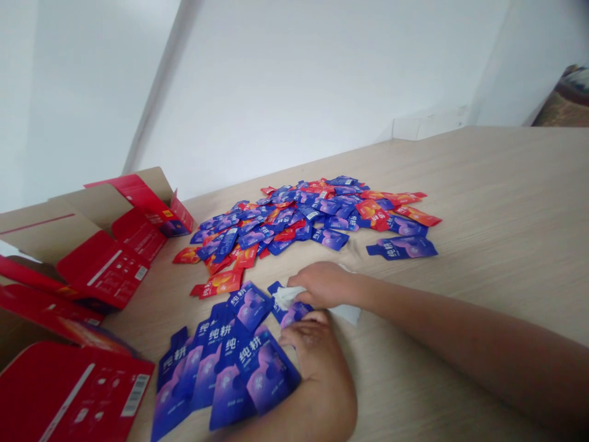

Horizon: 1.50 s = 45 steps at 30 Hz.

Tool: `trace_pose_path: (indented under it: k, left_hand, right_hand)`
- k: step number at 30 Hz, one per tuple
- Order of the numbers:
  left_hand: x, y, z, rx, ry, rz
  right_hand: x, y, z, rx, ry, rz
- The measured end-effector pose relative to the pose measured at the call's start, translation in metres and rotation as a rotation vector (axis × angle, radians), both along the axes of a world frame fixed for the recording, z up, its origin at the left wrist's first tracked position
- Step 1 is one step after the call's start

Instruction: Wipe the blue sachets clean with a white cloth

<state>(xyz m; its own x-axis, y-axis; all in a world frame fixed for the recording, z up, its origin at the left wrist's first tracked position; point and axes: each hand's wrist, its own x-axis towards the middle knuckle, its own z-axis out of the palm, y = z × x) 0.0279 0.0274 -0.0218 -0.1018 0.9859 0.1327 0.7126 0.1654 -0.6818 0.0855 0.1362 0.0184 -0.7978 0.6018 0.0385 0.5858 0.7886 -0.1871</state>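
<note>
A crumpled white tissue (289, 297) is gripped in my right hand (322, 283), and part of it trails out below the wrist. It presses on the upper part of a blue-purple pouch (289, 316). My left hand (310, 334) has its fingers closed on the lower edge of that same pouch; the fingertips are partly hidden. Just left of my left hand, several blue-purple pouches (264, 371) lie overlapping in a fanned group on the table. One more blue-purple pouch (250, 305) rests at the top of this group.
A large heap of blue and red pouches (294, 212) spreads across the table (483, 245) beyond my hands. One blue pouch (405, 247) lies at its right edge. Open red cartons (105, 270) stand along the left side, another red carton (73, 393) nearest me. A white wall rises behind.
</note>
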Motion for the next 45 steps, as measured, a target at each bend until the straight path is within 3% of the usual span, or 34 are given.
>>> trace_pose_path:
  k: [3, 10, 26, 35, 45]
  left_hand:
    - [-0.001, -0.001, 0.001, 0.011, -0.016, 0.002]
    - [0.001, 0.001, -0.003, 0.086, -0.310, 0.059]
    - [-0.002, 0.002, -0.010, 0.099, -0.364, 0.016]
    - [0.002, -0.001, -0.005, 0.105, -0.427, 0.046]
    - [0.002, -0.001, -0.012, 0.112, -0.519, 0.063]
  right_hand:
    - [0.003, 0.001, 0.005, 0.017, 0.001, -0.015]
    - [-0.002, -0.013, 0.008, -0.030, 0.025, 0.134]
    - [-0.002, -0.003, -0.007, -0.020, 0.103, 0.101]
    - [0.004, 0.003, -0.005, -0.137, 0.119, 0.243]
    - [0.001, 0.001, -0.011, -0.060, 0.114, 0.160]
